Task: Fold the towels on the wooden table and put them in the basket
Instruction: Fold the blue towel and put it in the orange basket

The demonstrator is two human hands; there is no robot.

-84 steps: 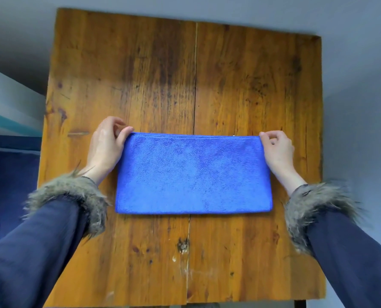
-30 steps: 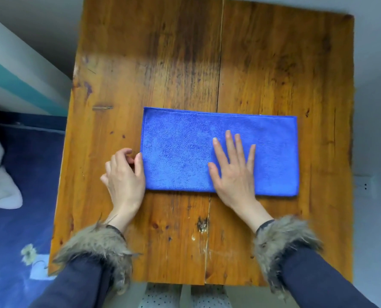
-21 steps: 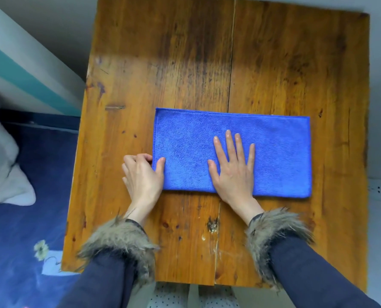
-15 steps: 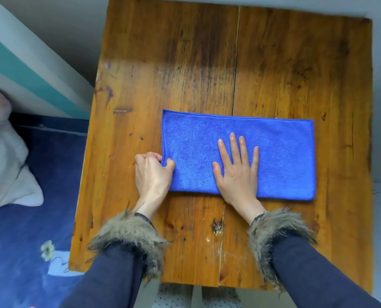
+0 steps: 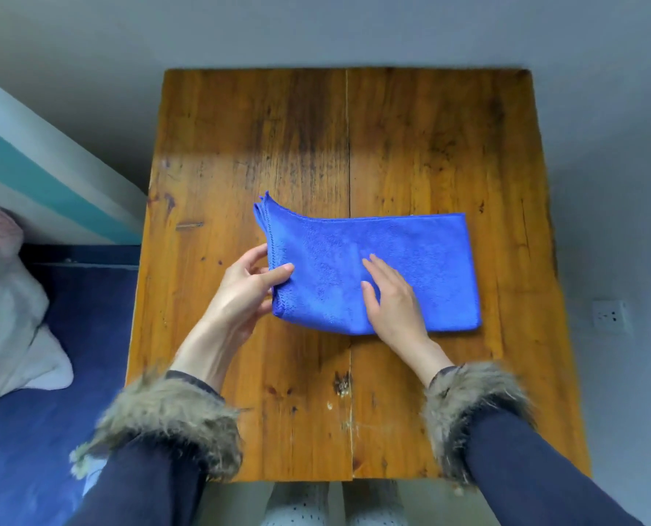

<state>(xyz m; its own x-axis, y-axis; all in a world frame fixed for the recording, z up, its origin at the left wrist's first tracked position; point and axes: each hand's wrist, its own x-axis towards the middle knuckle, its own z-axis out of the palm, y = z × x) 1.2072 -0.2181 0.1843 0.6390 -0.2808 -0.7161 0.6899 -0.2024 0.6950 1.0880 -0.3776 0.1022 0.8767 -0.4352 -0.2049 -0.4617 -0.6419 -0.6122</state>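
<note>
We had the blue towel [image 5: 377, 271] lying in a long folded strip across the middle of the wooden table [image 5: 430, 146], and we judged ourselves to be in the next fold, left end over right. Our left hand [image 5: 246, 294] pinched the towel's left edge between thumb and fingers, that end lifted off the wood. Our right hand [image 5: 390, 298] lay flat with straight fingers, pressing the towel near its middle as a hinge. The next move called for carrying the lifted end across to meet the right edge squarely. No basket was in view.
</note>
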